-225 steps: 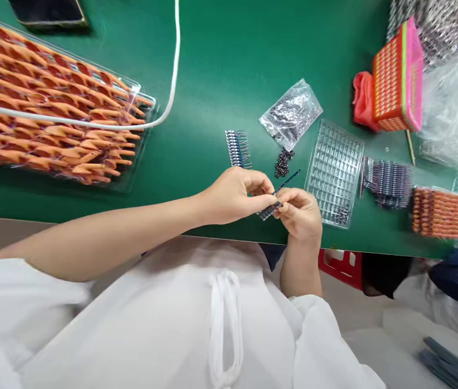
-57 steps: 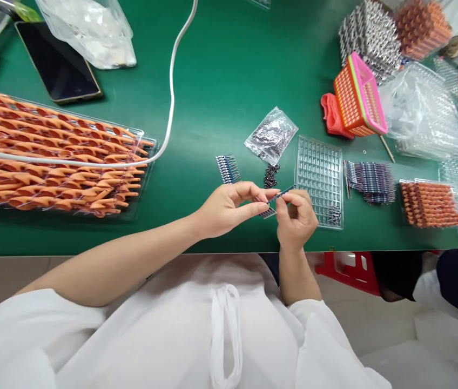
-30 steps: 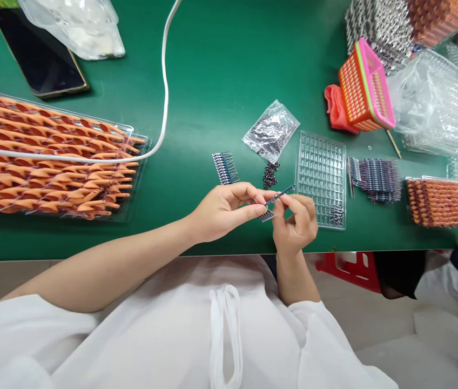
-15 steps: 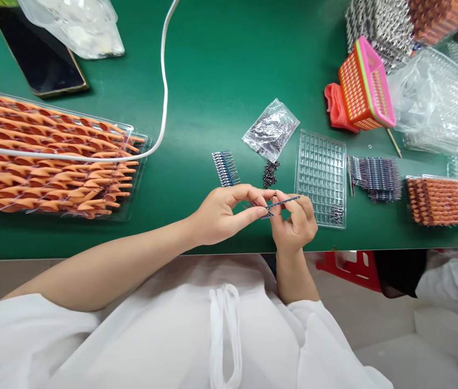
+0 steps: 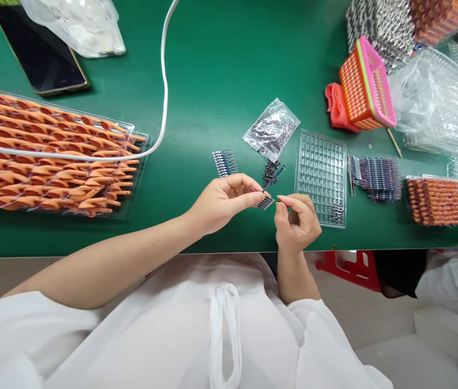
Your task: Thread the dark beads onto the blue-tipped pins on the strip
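Note:
My left hand (image 5: pixel 229 200) is closed, thumb against fingers, on a wired component strip (image 5: pixel 267 202) with thin metal leads poking out beyond the fingertips. A narrow blue piece (image 5: pixel 280 173) slants up and right from the same fingers. Just to the right, my right hand (image 5: pixel 297 219) pinches a tiny dark bead-like part (image 5: pixel 279 199) between thumb and forefinger, apart from the strip. Behind the left hand lies another blue strip with leads (image 5: pixel 224 163). A little pile of dark beads (image 5: pixel 270 172) sits below a clear bag of dark beads (image 5: pixel 273 128).
Right of my hands is a clear compartment tray (image 5: pixel 320 178) with a few parts in one corner. Stacked blue strips (image 5: pixel 377 178), a tray of orange parts (image 5: pixel 439 201) and a pink-orange basket (image 5: pixel 369 86) stand farther right. At left are orange parts (image 5: pixel 51 178), a white cable (image 5: pixel 164 81) and a phone (image 5: pixel 40 51).
My right hand has let go of the narrow blue piece and drawn slightly right, apart from my left hand. That piece has swung up in the left fingers, over the bead pile.

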`<state>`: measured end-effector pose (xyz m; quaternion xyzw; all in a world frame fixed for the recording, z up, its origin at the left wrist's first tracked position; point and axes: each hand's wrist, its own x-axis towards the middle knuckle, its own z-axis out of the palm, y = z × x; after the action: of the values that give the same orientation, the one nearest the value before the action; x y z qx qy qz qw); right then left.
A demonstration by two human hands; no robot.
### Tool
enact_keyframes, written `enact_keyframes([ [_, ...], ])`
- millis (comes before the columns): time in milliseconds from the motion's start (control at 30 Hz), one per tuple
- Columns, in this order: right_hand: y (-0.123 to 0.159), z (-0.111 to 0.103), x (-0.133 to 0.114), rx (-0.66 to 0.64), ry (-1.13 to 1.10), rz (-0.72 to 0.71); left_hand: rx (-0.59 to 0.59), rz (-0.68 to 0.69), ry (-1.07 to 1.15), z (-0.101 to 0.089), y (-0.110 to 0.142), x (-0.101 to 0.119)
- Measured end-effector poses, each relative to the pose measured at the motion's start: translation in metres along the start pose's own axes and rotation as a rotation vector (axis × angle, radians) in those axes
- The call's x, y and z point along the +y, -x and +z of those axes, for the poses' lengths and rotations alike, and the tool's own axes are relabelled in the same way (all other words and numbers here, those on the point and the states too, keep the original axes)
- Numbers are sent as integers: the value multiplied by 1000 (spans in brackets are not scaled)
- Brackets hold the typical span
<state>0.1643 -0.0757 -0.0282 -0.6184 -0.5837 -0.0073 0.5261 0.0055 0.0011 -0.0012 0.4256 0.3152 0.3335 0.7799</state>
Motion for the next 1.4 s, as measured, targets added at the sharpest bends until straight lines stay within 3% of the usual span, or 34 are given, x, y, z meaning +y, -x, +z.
enact_keyframes([
  [200, -3, 0, -6, -83, -133, 173, 47, -7, -26, 1, -1, -2],
  [733, -4, 2, -6, -71, -290, 184, 46, 31, -32, 0, -2, -2],
  [1100, -4, 2, -4, -104, -309, 271, 55, 47, -101, -1, -2, -3],
  [1400, -5, 1, -3, -107, -319, 229, 58, 72, -132, -2, -1, -3],
])
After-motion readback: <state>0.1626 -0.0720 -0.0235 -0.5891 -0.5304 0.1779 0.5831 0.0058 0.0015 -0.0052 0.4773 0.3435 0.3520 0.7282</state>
